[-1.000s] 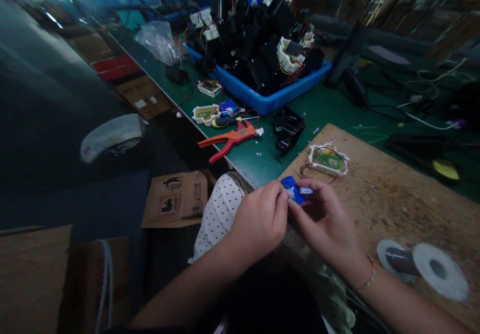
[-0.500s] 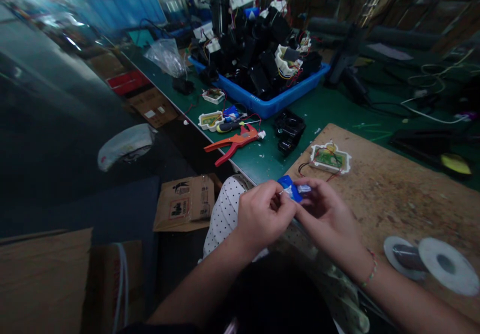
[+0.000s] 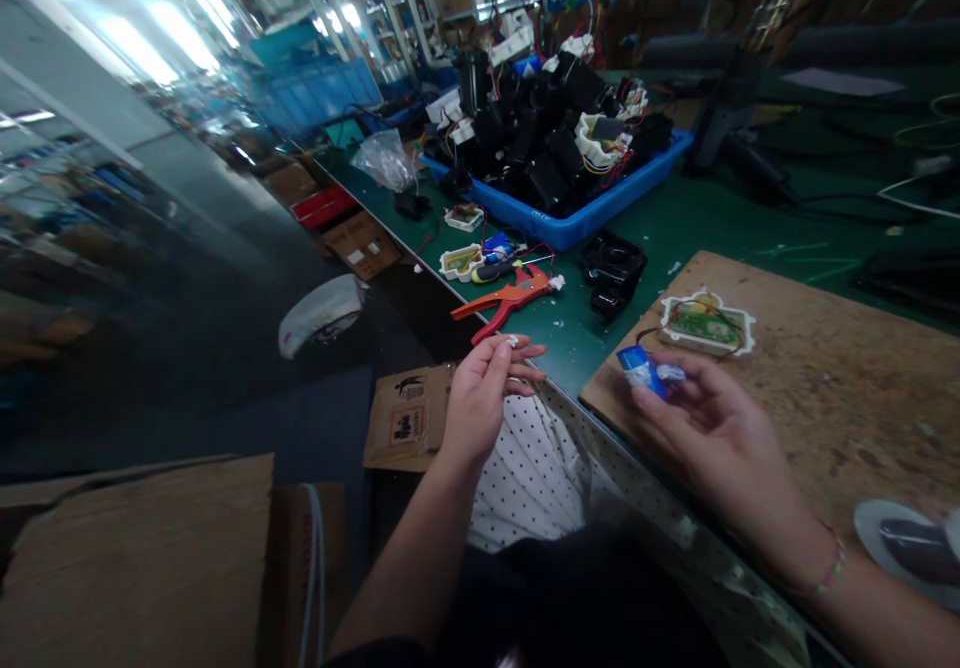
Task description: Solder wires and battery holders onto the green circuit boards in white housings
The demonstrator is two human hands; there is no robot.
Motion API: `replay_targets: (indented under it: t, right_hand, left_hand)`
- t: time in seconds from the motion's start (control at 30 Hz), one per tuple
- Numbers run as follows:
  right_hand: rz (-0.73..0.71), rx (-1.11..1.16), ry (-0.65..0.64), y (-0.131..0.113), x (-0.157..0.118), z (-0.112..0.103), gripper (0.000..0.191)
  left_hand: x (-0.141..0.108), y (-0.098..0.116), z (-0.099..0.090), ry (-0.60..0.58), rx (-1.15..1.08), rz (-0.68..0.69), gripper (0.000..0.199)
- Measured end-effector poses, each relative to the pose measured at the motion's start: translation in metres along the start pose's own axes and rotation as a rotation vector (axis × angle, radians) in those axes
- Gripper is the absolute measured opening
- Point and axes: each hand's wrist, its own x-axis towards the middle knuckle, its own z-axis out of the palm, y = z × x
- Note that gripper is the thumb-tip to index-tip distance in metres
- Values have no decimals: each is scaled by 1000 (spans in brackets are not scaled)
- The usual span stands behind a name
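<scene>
My right hand holds a small blue battery pack with whitish residue on its face, just over the near edge of the board. Dark red and black wires run close to the pack, by a white-framed circuit board. Between the thumb and index finger of my left hand is a small white scrap; the other fingers stretch out. This hand is over my lap, just below the orange-red cutting pliers on the bench.
A blue tray heaped with black housings and wired parts stands farther back. Near it lie a screwdriver, a black housing and a clear plastic bag. The wooden board bears a wire spool.
My hands have moved apart. The left has let go of the battery pack and gone left with a white scrap; the right still holds the pack. The head view has shifted left and up.
</scene>
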Motion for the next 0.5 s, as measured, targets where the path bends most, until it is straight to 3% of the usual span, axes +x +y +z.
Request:
replay_targets:
  t: [0.27,0.5]
  right_hand:
    - [-23,-72,38,-2,-2,0,56]
    - [4,-125,74,-2,-1,1,56]
  left_hand:
    - [9,-7,-32,78,73,-15,37]
    - [18,-30,-92,399,317,-5,35]
